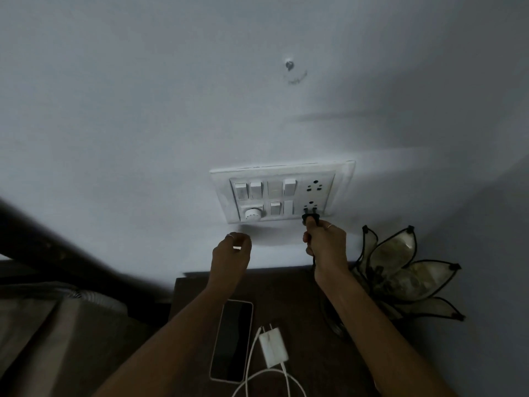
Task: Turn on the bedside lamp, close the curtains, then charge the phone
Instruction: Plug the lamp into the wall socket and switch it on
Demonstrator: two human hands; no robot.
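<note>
A white switch panel [226, 190] with several switches and two sockets is set in the wall. My right hand [325, 243] grips a black plug [311, 217], whose prongs are at the lower socket. Its black cord runs down behind my wrist. My left hand [232, 252] hovers below the panel with fingers loosely curled, holding nothing. A petal-shaped lamp [400, 267], unlit, stands at the right. A phone [232, 339] lies screen-up on the dark wooden bedside table [309, 299], with a white charger [273, 349] and its cable [252, 379] beside it.
A bed with a dark headboard [43, 245] and a pale pillow [34, 325] sits to the left. A nail [289, 65] sticks out of the bare wall above the panel. The room is dim.
</note>
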